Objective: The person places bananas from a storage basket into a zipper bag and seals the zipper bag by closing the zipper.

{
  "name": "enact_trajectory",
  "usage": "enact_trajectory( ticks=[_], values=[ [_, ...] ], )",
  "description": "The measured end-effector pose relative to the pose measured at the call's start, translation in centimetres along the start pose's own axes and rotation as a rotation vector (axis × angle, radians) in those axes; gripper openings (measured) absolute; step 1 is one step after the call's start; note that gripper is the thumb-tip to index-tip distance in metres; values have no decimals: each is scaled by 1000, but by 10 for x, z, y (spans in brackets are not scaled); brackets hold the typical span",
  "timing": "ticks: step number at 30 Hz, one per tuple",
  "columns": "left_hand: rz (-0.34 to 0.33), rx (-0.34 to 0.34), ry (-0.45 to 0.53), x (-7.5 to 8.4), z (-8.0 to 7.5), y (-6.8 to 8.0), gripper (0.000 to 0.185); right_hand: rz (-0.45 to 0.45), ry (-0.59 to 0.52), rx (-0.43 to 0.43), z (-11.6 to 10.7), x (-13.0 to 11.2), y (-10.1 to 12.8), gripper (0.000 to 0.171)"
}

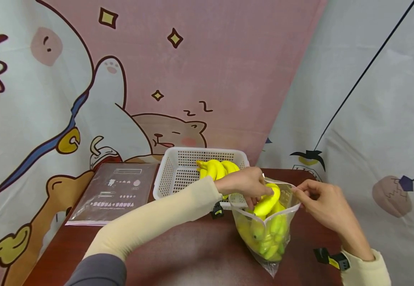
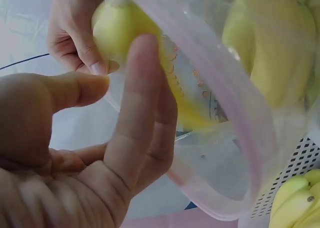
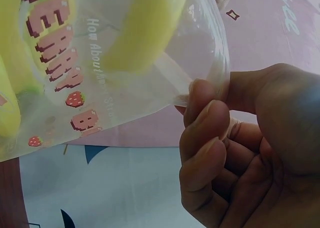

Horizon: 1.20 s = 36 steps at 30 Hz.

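Starting at the left of the head view, I see a flat printed pouch (image 1: pixel 112 193) lying on the dark table (image 1: pixel 192 254), at about nine o'clock from the white basket (image 1: pixel 178 169). The basket holds a bunch of bananas (image 1: pixel 216 167), and one of its corners is hidden behind my left hand (image 1: pixel 244 183).

That hand reaches across to the clear zip bag (image 1: pixel 267 232), which stands on the table at roughly five o'clock from the basket. Its fingers are curled over a banana (image 1: pixel 268 200) at the bag's mouth, but I cannot tell whether the thumb closes round it: in the left wrist view the fingers (image 2: pixel 142 113) look fairly straight against the film, with the thumb apart.

At three o'clock from the bag's mouth my right hand (image 1: pixel 322 202) pinches the rim, fingertips (image 3: pixel 202 105) pressed together on the plastic edge.

I judge the bag to be soft, thin and slippery, sagging under the fruit already inside, so the stiffer zip strip is the place to hold it. The banana looks firm, light and smooth; gripping it round its middle seems safest, without squeezing.

How many bananas are in the bag is hard to make out through the film. The bag's print is cut off in the right wrist view.
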State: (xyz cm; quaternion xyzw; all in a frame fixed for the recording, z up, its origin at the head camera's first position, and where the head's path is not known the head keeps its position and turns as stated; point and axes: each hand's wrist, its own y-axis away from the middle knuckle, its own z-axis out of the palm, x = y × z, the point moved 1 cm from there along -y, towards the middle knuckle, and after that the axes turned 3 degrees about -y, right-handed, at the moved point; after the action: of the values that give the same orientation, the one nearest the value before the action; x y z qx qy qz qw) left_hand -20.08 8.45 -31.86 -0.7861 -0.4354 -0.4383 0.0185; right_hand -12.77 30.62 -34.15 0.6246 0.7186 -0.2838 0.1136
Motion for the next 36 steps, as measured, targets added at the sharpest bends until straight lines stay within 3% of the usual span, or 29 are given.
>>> enact_trajectory(
  ticks=[2, 5, 13, 20, 23, 30, 33, 36],
  values=[
    [3, -5, 62, -1, 1, 0, 30, 0, 2, -2, 0, 0, 0, 27],
    [31, 8, 61, -4, 1, 1, 30, -7, -1, -3, 0, 1, 0, 26],
    [278, 118, -107, -13, -1, 7, 38, -16, -8, -3, -1, 2, 0, 24],
    [446, 226, -125, -19, -8, 21, 46, -9, -6, 0, 0, 2, 0, 25],
    [478, 297, -140, -25, -11, 27, 47, -4, -3, 0, 0, 2, -1, 25],
    [445, 451, -106, -50, -6, 41, 44, 13, -2, 2, 1, 3, -1, 26],
    [490, 509, -99, -60, 4, 46, 41, 22, -1, 0, 1, 3, -1, 26],
    [577, 584, -143, -65, 18, 52, 39, 26, 0, 5, 1, 4, -1, 25]
  ],
)
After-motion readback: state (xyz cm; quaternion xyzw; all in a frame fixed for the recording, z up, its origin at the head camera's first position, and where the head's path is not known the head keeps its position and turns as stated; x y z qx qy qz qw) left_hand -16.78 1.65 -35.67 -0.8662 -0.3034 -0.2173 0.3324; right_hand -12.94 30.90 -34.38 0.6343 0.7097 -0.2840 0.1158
